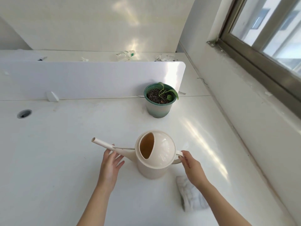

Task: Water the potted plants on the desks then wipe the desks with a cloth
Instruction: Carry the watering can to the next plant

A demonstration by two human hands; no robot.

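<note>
Right grip (193, 168) pinches the handle of the cream plastic watering can (157, 160), left grip (110, 167) straight-fingered, steadying its spout for lifting.

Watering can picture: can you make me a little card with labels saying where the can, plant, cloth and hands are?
Watering can: cream, upright on the white desk, spout pointing left, handle on the right
Left hand: straight fingers touch the spout
Right hand: pinches the handle
Potted plant: green pot by the divider, beyond the can, apart from it
Cloth: white, on the desk, partly under the right forearm
Watering: not yet begun
</note>
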